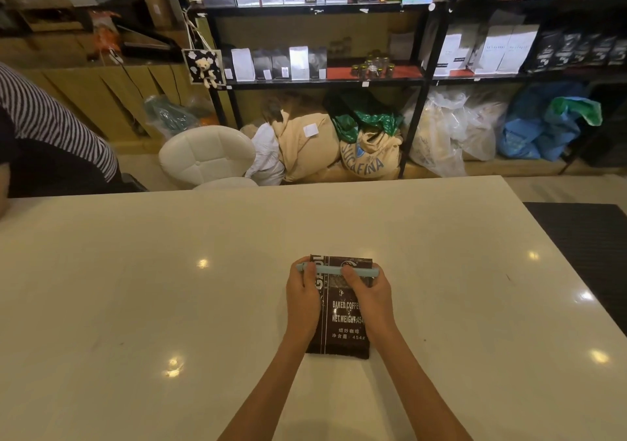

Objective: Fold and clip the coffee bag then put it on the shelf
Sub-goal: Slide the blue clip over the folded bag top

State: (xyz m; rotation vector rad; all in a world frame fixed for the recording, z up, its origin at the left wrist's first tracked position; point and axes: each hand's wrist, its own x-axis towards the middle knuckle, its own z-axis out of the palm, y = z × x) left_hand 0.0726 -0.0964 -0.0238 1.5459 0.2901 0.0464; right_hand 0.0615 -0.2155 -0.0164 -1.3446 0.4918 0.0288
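Coffee bag (342, 318) lies flat on the table (169, 305), label up, roughly mid-width and toward the near edge, top end pointing at the far edge. Light-blue clip (336, 270) sits across the bag's top, spanning the full width and overhanging both sides slightly.

Left hand (303, 299) is on the bag's left edge, fingers curled around that side, thumb pressing on the clip's left end. Right hand (369, 296) is on the right edge, thumb on top of the clip near its middle, other fingers wrapped down the bag's right side near the clip's right end. Both hands pinch clip and bag together; the bag's middle shows between them. Can't tell whether the clip is fully latched.

Shelf (322, 80) with other bags stands beyond the table's far edge.
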